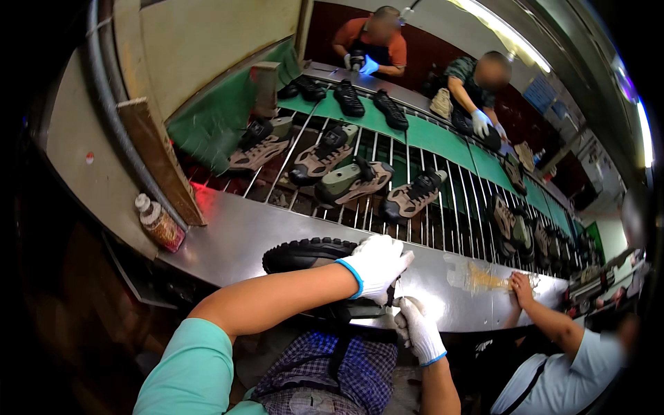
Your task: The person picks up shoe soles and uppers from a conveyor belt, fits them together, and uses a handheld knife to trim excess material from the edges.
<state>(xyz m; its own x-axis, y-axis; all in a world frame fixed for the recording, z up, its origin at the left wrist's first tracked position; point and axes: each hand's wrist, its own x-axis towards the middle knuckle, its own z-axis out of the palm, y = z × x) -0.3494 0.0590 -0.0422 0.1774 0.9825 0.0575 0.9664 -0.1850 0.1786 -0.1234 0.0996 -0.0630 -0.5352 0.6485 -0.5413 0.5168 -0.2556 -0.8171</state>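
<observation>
Black-soled shoe [297, 256] at the steel counter [232, 238], two gloved hands close by.
The left hand [377, 266] bends over the shoe's right end; the right hand [419, 329] curls just below; whether either is clamped on anything, I cannot tell. Beyond lie brown shoes [415, 198] on a rack [458, 214], then black shoes [348, 100] on a green belt [430, 135]; a bottle [160, 225] stands left.

My white-knit-gloved left hand [377, 266] hides part of the black, lug-soled shoe [299, 256] | whether my white-knit-gloved right hand [420, 330] grips anything: too small to tell | white-capped, red-and-amber plastic bottle [162, 223]: print too blurred to read | pale-blue-shirted co-worker [553, 377]: cut off by the lower edge | far-right brown-and-black shoes [544, 242]: overlapping, too small to count
</observation>
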